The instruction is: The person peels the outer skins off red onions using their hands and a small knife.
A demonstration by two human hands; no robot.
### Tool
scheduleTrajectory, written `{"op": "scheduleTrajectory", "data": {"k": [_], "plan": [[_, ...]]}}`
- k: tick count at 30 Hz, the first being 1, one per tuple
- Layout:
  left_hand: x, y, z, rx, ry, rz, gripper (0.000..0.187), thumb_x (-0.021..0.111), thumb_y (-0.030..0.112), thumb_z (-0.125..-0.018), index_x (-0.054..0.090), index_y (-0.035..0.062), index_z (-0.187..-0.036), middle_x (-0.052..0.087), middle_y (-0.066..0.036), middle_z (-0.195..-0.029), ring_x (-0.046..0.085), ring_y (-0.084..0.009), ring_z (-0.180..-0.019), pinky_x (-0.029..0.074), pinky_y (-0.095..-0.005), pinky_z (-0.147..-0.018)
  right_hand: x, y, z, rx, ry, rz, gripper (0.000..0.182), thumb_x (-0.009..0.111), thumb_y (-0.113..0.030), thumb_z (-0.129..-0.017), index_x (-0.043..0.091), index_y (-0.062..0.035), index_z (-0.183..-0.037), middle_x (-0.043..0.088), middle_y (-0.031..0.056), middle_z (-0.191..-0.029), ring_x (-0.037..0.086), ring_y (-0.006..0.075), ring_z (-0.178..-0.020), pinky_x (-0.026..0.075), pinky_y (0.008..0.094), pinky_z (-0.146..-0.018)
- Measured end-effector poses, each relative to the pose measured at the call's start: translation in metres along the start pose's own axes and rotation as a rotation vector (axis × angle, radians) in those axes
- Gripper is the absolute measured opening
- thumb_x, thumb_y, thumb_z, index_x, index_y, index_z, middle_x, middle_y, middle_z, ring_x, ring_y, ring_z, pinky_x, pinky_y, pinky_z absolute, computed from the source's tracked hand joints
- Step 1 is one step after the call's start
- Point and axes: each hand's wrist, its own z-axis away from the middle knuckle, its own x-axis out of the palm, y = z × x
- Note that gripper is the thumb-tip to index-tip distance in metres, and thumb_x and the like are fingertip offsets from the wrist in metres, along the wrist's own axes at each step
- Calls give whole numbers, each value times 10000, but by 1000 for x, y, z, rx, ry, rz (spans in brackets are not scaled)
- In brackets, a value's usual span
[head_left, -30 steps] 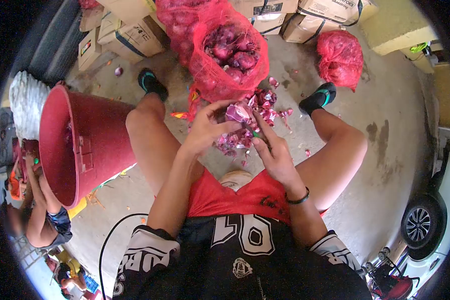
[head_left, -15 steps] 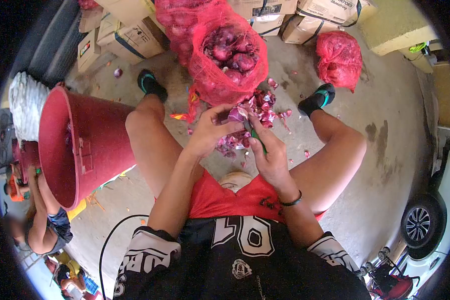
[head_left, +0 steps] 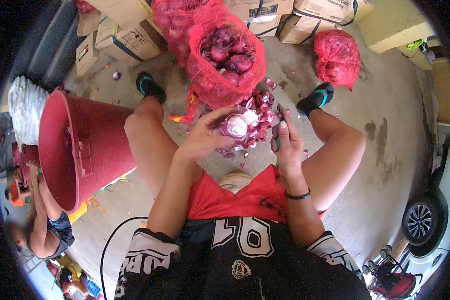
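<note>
In my left hand point(head_left: 205, 134), the fingers are wrapped around a red onion point(head_left: 234, 126) whose pale cut face is turned up. My right hand point(head_left: 289, 145) grips a small green-handled knife point(head_left: 278, 144), its dark blade pointing away from me, apart from the onion. Under the hands, purple onion skins point(head_left: 259, 107) lie heaped on the floor. Just beyond them stands an open red mesh sack point(head_left: 224, 82) with several red onions point(head_left: 240, 63) showing at its mouth.
A large red tub point(head_left: 102, 137) lies tilted on my left, mouth outward. Cardboard boxes point(head_left: 137, 42) and another mesh sack point(head_left: 336, 57) stand at the back. A person point(head_left: 45, 235) sits at the far left. A car wheel point(head_left: 419, 221) is at the right.
The knife in my right hand has moved right, away from the onion. My left hand has turned the onion so its pale cut face shows.
</note>
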Motion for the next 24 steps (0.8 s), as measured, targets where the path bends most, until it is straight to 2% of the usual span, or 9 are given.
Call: {"op": "scheduleTrajectory", "data": {"k": [1, 4, 6, 8, 9, 12, 15, 20, 24], "plan": [[0, 1, 1, -8, 15, 24, 709, 775, -48, -690, 469, -12, -1329, 539, -85, -1301, 539, -195, -1185, 449, -341, -1016, -4, -7, 2, 7, -98, 75, 439, 422, -216, -1032, 396, -56, -1439, 394, -57, -701, 358, 31, -583, 280, 180, -491], [1, -4, -8, 87, 64, -171, 635, 777, -25, -706, 501, 2, -1277, 556, -68, -1247, 542, -178, -1158, 456, -332, -998, 11, -16, 13, -200, -177, 227, 474, 440, -193, -1018, 354, -55, -1462, 406, -55, -697, 351, 36, -590, 291, 178, -519], [6, 1, -7, 33, 94, -242, 595, 769, -26, -719, 513, 14, -1254, 561, -58, -1213, 543, -163, -1136, 460, -321, -984, 8, -29, 16, -174, -300, 437, 614, 583, -147, -933, 307, -44, -1472, 643, 97, -907, 617, 206, -788, 506, 325, -775], [4, 4, -4, 13, 99, -281, 575, 763, -27, -729, 519, 24, -1247, 566, -50, -1189, 544, -150, -1120, 462, -313, -973, 10, -31, 17, -219, -392, 623, 625, 602, -135, -917, 315, -48, -1466, 650, 152, -946, 639, 251, -836, 502, 340, -813], [2, 2, -5, 22, 84, -281, 574, 761, -27, -732, 519, 27, -1250, 567, -48, -1183, 545, -145, -1114, 463, -309, -970, 13, -23, 15, -381, -353, 573, 586, 607, -115, -908, 368, -47, -1439, 635, 221, -1024, 648, 317, -926, 499, 349, -831], [1, 1, -5, 20, 50, -214, 585, 760, -27, -734, 516, 29, -1262, 571, -47, -1182, 547, -140, -1110, 460, -307, -971, 13, -18, 13, -510, -356, 592, 497, 598, -87, -905, 460, -28, -1378, 625, 244, -1095, 632, 350, -1017, 495, 342, -852], [0, -1, -5, -3, 31, -157, 608, 759, -36, -727, 509, 25, -1278, 572, -54, -1197, 548, -148, -1121, 455, -315, -981, 11, -23, 12, -423, -342, 657, 399, 558, -91, -935, 520, 5, -1320, 614, 229, -1194, 618, 322, -1105, 479, 335, -902], [2, -1, -3, 55, 16, -42, 646, 755, -60, -711, 494, 10, -1298, 569, -68, -1224, 542, -170, -1154, 445, -331, -999, 2, -9, 8, -190, -133, 375, 407, 516, -153, -975, 492, 31, -1338, 599, 184, -1268, 599, 242, -1128, 443, 339, -968], [0, -2, -6, 80, 46, -112, 692, 766, -58, -698, 467, 2, -1319, 548, -90, -1267, 543, -190, -1169, 444, -341, -1013, 8, -12, 12, -224, -122, 366, 472, 585, -164, -934, 466, 32, -1346, 592, 196, -1237, 598, 274, -1091, 451, 357, -948]]}}
